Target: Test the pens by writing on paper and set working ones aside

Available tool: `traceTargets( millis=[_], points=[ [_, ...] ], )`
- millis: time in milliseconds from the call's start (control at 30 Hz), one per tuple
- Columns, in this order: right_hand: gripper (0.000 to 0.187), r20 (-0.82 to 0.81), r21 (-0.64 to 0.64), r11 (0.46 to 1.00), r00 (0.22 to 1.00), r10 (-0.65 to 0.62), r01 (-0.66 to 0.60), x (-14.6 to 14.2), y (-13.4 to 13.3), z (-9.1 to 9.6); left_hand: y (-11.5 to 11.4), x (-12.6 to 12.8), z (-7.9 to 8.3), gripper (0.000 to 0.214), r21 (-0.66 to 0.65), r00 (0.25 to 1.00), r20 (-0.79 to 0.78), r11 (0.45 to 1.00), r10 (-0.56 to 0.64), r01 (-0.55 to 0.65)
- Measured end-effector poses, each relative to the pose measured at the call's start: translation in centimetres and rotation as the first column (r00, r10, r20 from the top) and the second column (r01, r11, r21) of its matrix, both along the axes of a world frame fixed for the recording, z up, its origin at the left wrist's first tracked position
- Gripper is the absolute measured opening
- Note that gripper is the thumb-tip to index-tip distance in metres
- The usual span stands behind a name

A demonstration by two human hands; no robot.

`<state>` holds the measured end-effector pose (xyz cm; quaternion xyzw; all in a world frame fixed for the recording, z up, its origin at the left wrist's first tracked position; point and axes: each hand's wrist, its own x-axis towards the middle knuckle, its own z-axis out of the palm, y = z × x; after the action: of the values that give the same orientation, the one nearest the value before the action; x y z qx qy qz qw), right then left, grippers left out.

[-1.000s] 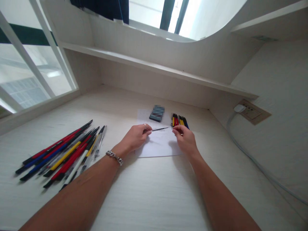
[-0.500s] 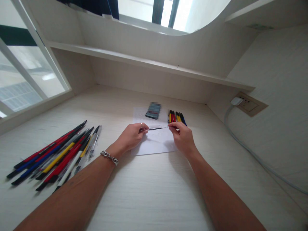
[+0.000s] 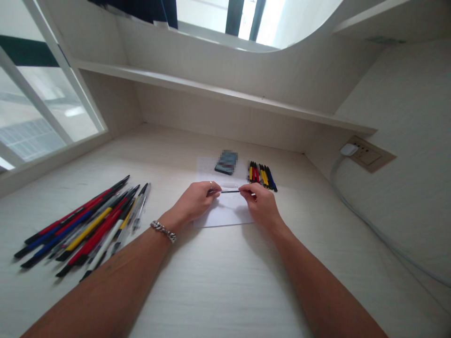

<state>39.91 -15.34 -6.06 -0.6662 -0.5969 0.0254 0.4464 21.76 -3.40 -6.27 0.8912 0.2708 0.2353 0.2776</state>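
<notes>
A thin, dark pen refill (image 3: 230, 191) is held level above a white sheet of paper (image 3: 225, 213). My left hand (image 3: 202, 196) pinches its left end, and a ring shows on one finger. The right end sits between the fingertips of my right hand (image 3: 259, 197), so only the short middle stretch is visible. Just behind the refill, a clear plastic tube (image 3: 230, 185) lies on the paper, its ends partly hidden by my fingers. A dark phone (image 3: 226, 163), blurred over, rests at the paper's far edge.
Right of the phone lies a row of several short coloured pen parts (image 3: 262, 176). A large pile of pens (image 3: 88, 225) in red, blue, yellow, black and clear covers the left of the desk. A white plug (image 3: 348, 149) with its cable is in the wall socket (image 3: 369, 155).
My right hand has slid left along the refill, closer to my left hand, and less of the refill shows. The row of pen parts is more exposed. The view has shifted slightly.
</notes>
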Motion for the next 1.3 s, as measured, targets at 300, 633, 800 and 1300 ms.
traceTargets(
  millis=[300, 633, 800, 1300],
  points=[
    [0.026, 0.066, -0.15, 0.981, 0.991, -0.117, 0.125, 0.7, 1.3, -0.7, 0.6, -0.4, 0.3, 0.022, -0.047, 0.994, 0.022, 0.993, 0.105, -0.104],
    [0.015, 0.416, -0.186, 0.951, 0.896, -0.152, 0.248, -0.2, 5.3, -1.9, 1.1, -0.7, 0.1, 0.023, -0.069, 0.991, 0.053, 0.991, 0.122, -0.118],
    [0.009, 0.383, -0.168, 0.957, 0.91, -0.158, 0.236, 0.9, 4.0, -1.3, 1.1, -0.8, 0.3, 0.023, -0.071, 0.989, 0.052, 0.988, 0.138, -0.134],
    [0.014, 0.1, -0.023, 0.989, 0.984, -0.146, 0.149, 3.4, -1.5, -0.2, 0.3, -0.4, 0.4, 0.023, -0.041, 0.996, -0.004, 0.995, 0.09, -0.09]
  ],
)
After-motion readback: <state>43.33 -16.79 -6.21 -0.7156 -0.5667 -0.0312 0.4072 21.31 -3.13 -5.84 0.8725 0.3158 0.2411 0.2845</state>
